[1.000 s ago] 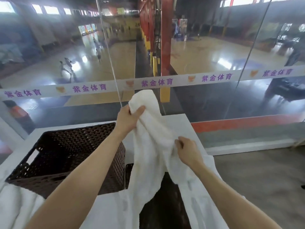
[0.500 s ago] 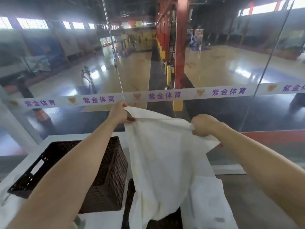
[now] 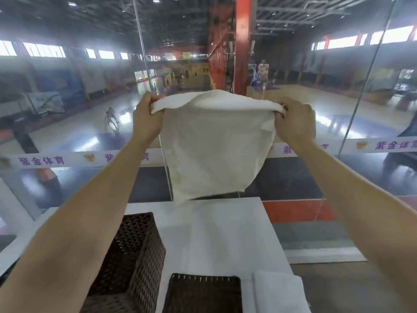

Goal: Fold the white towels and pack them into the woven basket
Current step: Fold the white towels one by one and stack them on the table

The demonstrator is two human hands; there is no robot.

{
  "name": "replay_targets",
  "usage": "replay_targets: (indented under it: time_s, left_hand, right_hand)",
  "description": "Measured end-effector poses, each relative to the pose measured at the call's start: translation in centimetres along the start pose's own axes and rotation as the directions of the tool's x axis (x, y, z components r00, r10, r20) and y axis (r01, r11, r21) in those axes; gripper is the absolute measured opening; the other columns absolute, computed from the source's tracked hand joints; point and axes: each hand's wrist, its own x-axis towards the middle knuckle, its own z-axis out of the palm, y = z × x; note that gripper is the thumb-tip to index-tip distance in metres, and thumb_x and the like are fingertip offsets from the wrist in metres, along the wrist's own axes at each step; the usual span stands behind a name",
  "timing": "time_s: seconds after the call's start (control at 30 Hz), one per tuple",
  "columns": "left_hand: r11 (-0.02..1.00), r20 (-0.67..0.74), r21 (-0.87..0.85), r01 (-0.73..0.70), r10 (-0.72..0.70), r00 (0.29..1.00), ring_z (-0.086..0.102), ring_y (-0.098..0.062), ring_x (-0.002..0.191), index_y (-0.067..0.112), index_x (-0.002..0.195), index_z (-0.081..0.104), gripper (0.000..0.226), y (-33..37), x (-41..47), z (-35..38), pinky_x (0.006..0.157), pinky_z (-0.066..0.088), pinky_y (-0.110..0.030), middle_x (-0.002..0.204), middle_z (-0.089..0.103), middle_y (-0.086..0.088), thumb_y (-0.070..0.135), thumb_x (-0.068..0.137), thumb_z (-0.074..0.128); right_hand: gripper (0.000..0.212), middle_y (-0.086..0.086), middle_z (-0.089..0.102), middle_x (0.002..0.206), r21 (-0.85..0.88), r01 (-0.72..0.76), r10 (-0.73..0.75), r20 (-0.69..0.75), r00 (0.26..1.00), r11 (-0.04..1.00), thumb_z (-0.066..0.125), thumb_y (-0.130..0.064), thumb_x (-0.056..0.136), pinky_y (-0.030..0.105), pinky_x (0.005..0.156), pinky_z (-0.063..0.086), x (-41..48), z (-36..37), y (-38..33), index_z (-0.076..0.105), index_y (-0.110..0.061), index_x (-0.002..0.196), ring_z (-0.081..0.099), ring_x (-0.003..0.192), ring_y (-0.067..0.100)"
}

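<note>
A: Where's the towel?

B: Up in the air. The towel hangs spread between both hands in front of the glass wall, above the far end of the worktop.

A: How are the hands holding it?

B: The left hand pinches the top left corner, fingers curled over the edge. The right hand pinches the top right corner, where the cloth is bunched. The top edge arches upward between them, and the rest drops in one loose sheet that narrows toward the bottom.

A: Does it touch the worktop?

B: Its lowest corner lines up with the far edge. I cannot tell whether they meet.

A: And the basket?

B: The basket, dark and woven, stands on the left of the worktop, partly behind the left forearm. A second basket of the same weave sits just right of it at the bottom of the view. What either holds is not visible.

A: Anything else on the worktop?

B: A second towel lies at the near right corner, just beside the second basket.

A: Beyond the glass?

B: A white strip with purple characters runs across the glass. Behind it are a red column and a shiny court.
</note>
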Motion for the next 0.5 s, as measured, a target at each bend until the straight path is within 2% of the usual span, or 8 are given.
replay_targets:
  time_s: [0.07,0.13,0.17,0.23,0.3,0.37,0.43,0.5]
  left_hand:
    - [0.999,0.016,-0.035,0.023,-0.023,1.000,0.059,0.020,0.089,0.025,0.111,0.068,0.015,-0.6,-2.5,-0.8,0.074,0.045,-0.011,0.102,0.069,0.020,0.014,0.102,0.062]
    - [0.995,0.058,-0.044,0.090,-0.087,0.995,0.062,0.010,0.097,0.024,0.112,0.070,0.015,-2.6,-6.4,-1.8,0.079,0.047,-0.016,0.111,0.073,0.015,0.015,0.103,0.061]
    - [0.991,0.084,-0.036,0.132,-0.128,0.988,0.064,0.003,0.098,0.023,0.114,0.070,0.016,-3.7,-8.9,-2.4,0.080,0.047,-0.016,0.113,0.074,0.013,0.015,0.104,0.061]
    - [0.977,0.139,0.060,0.204,-0.210,0.968,0.064,-0.012,0.099,0.021,0.119,0.071,0.020,-6.4,-15.0,-3.5,0.082,0.049,-0.024,0.114,0.072,0.008,0.012,0.104,0.061]
    - [0.943,0.215,0.176,0.284,-0.318,0.923,0.065,-0.020,0.103,0.023,0.123,0.069,0.024,-9.3,-22.2,-4.7,0.083,0.048,-0.036,0.119,0.072,0.002,0.011,0.104,0.062]
    - [0.899,0.270,0.296,0.323,-0.403,0.875,0.067,-0.022,0.110,0.018,0.127,0.068,0.025,-12.1,-29.8,-6.0,0.088,0.047,-0.031,0.123,0.072,0.000,0.009,0.104,0.065]
    - [0.861,0.351,0.385,0.332,-0.470,0.810,0.067,-0.022,0.116,0.016,0.131,0.067,0.028,-13.7,-36.7,-7.0,0.096,0.048,-0.030,0.125,0.072,-0.001,0.011,0.104,0.067]
    - [0.830,0.444,0.432,0.353,-0.537,0.718,0.065,-0.019,0.110,0.024,0.122,0.065,0.023,-14.7,-42.7,-8.0,0.093,0.048,-0.029,0.118,0.068,0.004,0.010,0.104,0.066]
  right_hand:
    - [0.029,0.013,0.079,0.096,0.035,0.014,-0.014,-0.001,1.000,0.999,0.058,-0.014,0.099,0.034,0.069,0.050,-3.5,-0.3,0.0,0.078,-0.017,0.119,0.070,0.080,0.033]
    - [0.029,0.012,0.079,0.096,0.050,0.062,-0.064,0.027,0.998,0.997,0.061,-0.011,0.098,0.033,0.069,0.048,-8.4,-0.1,0.5,0.077,-0.017,0.123,0.070,0.079,0.031]
    - [0.030,0.011,0.080,0.098,0.069,0.083,-0.087,0.058,0.994,0.994,0.065,-0.010,0.097,0.035,0.070,0.052,-11.3,0.3,1.1,0.076,-0.017,0.124,0.072,0.081,0.031]
    - [0.035,0.008,0.081,0.097,0.076,0.088,-0.100,0.168,0.981,0.993,0.070,-0.008,0.093,0.039,0.071,0.058,-17.7,1.5,3.0,0.074,-0.017,0.127,0.075,0.080,0.031]
    - [0.047,0.006,0.078,0.085,-0.021,0.067,-0.056,0.324,0.944,0.998,0.071,-0.010,0.090,0.038,0.060,0.051,-24.7,3.0,5.4,0.068,-0.019,0.136,0.071,0.069,0.033]
    - [0.051,0.003,0.077,0.083,-0.134,0.040,0.035,0.515,0.856,0.990,0.070,-0.016,0.090,0.038,0.060,0.048,-31.8,4.2,7.5,0.065,-0.023,0.141,0.071,0.071,0.032]
    - [0.045,0.001,0.080,0.097,-0.187,0.026,0.110,0.681,0.724,0.982,0.066,-0.019,0.093,0.039,0.073,0.055,-38.6,4.8,8.8,0.068,-0.029,0.137,0.074,0.088,0.029]
    - [0.038,0.001,0.080,0.106,-0.181,0.030,0.127,0.790,0.600,0.983,0.061,-0.018,0.095,0.038,0.079,0.054,-44.2,4.6,9.1,0.072,-0.029,0.130,0.073,0.097,0.029]
